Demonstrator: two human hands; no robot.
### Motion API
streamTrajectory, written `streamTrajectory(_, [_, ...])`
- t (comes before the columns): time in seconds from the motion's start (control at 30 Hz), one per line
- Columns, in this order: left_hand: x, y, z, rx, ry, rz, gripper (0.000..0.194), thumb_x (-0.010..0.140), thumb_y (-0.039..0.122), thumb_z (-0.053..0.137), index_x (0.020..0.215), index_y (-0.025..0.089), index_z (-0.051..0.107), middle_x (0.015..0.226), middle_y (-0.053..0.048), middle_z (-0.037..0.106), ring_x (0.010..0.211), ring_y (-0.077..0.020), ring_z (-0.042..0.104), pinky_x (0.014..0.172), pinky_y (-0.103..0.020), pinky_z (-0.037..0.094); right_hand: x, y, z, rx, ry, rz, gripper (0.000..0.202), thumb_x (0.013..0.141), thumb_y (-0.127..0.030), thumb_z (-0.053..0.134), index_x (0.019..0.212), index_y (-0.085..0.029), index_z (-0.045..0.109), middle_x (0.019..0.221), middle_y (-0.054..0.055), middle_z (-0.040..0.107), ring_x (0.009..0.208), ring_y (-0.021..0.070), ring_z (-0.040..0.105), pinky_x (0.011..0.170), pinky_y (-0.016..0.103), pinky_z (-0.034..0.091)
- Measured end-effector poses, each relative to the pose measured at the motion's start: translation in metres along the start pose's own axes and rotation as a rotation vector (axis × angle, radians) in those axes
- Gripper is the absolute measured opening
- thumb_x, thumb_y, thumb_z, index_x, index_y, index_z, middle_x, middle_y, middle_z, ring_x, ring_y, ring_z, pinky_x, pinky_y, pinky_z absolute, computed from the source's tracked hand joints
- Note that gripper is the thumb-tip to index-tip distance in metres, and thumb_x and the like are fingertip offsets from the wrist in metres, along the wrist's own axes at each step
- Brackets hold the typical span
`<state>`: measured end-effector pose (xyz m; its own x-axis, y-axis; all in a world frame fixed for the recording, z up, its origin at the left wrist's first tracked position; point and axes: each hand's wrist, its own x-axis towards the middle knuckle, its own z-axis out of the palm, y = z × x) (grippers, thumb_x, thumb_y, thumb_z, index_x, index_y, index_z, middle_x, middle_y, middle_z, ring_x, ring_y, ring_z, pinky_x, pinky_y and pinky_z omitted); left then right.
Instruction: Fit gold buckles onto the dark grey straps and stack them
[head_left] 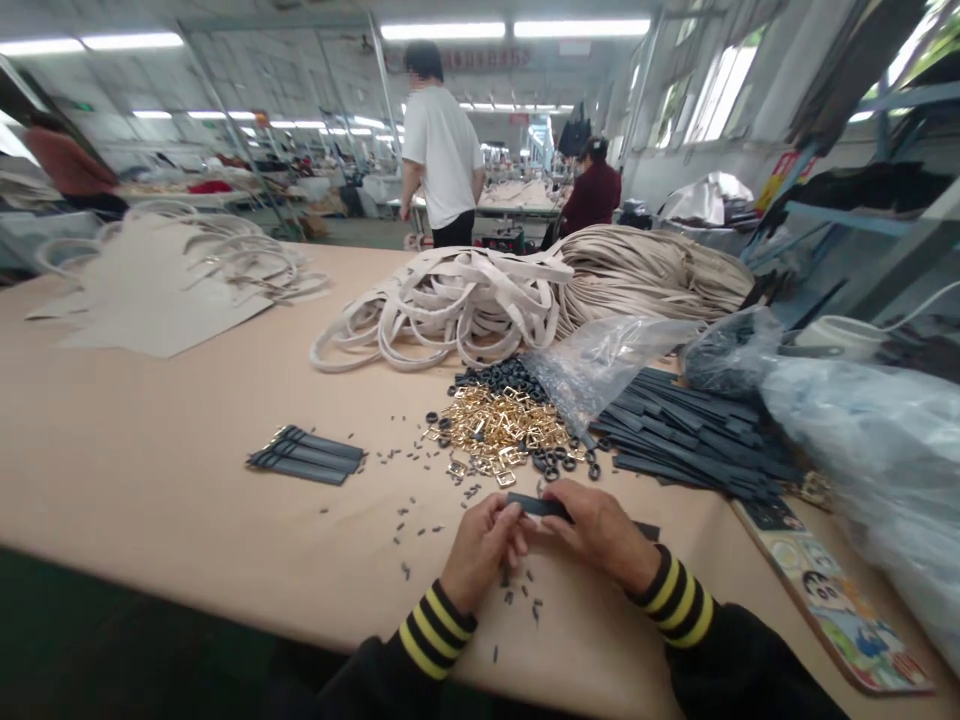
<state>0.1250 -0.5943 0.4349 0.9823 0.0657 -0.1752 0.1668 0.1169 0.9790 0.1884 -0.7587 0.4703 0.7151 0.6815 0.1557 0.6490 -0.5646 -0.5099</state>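
Between my two hands a dark strap (536, 504) is held close above the table. My left hand (484, 545) pinches its left end with thumb and fingers. My right hand (600, 530) grips it further along, and a length of the strap pokes out behind the right fingers. Just beyond the hands lies a heap of gold buckles (501, 425), with small black rings (555, 465) around its edge. Small dark bits (532, 608) are scattered on the table below and left of my hands.
A stack of finished-looking dark straps with buckles (311, 455) lies left. More dark straps (697, 430) and clear plastic bags (862, 430) are on the right, beside a cartoon-printed board (847, 600). Coiled beige strips (465, 300) and beige panels (165, 280) lie behind. Several people stand or sit beyond.
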Motion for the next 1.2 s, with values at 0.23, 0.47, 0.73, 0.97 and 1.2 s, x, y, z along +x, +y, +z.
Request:
streamTrajectory(0.23, [-0.001, -0.001, -0.013, -0.099, 0.13, -0.082, 0.032, 0.076, 0.044, 0.049, 0.066, 0.013, 0.046, 0.049, 0.002, 0.056, 0.031, -0.004, 0.044, 0.028, -0.012, 0.029, 0.011, -0.002, 0.03, 0.849, -0.317, 0.174, 0.011, 0.076, -0.026, 0.054, 0.08, -0.015, 0.053, 0.063, -0.001, 0.056, 0.056, 0.0106, 0.052, 0.05, 0.02, 0.039])
streamTrajectory(0.47, [0.002, 0.008, -0.01, -0.163, 0.126, -0.142, 0.031, 0.073, 0.043, 0.051, 0.066, 0.013, 0.045, 0.05, 0.002, 0.055, 0.032, -0.0042, 0.045, 0.028, -0.011, 0.03, 0.009, 0.003, 0.029, 1.174, -0.401, 0.311, 0.023, 0.073, -0.033, 0.058, 0.082, -0.012, 0.054, 0.073, 0.003, 0.061, 0.054, 0.0083, 0.055, 0.049, 0.018, 0.042])
streamTrajectory(0.73, [0.004, 0.004, -0.01, -0.043, 0.055, -0.111, 0.031, 0.077, 0.043, 0.047, 0.068, 0.014, 0.042, 0.051, 0.001, 0.055, 0.032, -0.0044, 0.043, 0.029, -0.012, 0.03, 0.01, -0.001, 0.029, 1.167, -0.377, 0.323, 0.024, 0.072, -0.035, 0.059, 0.081, -0.013, 0.053, 0.073, 0.002, 0.06, 0.052, 0.0077, 0.053, 0.044, 0.016, 0.039])
streamTrajectory(0.97, [-0.003, 0.0, -0.003, 0.292, 0.238, 0.191, 0.017, 0.079, 0.033, 0.047, 0.082, 0.017, 0.047, 0.077, -0.002, 0.053, 0.06, -0.0114, 0.053, 0.054, -0.024, 0.045, 0.009, -0.009, 0.028, 1.14, -0.346, 0.208, 0.021, 0.075, -0.034, 0.056, 0.079, -0.014, 0.053, 0.072, 0.001, 0.06, 0.05, 0.007, 0.052, 0.044, 0.016, 0.036])
streamTrajectory(1.2, [-0.013, -0.001, 0.003, 0.648, 0.135, 0.414, 0.021, 0.084, 0.03, 0.039, 0.083, 0.016, 0.055, 0.077, -0.006, 0.055, 0.076, -0.017, 0.051, 0.071, -0.03, 0.041, 0.008, -0.006, 0.033, 1.081, -0.285, 0.245, 0.025, 0.073, -0.037, 0.058, 0.079, -0.014, 0.053, 0.059, -0.002, 0.055, 0.048, 0.0076, 0.05, 0.042, 0.016, 0.036])
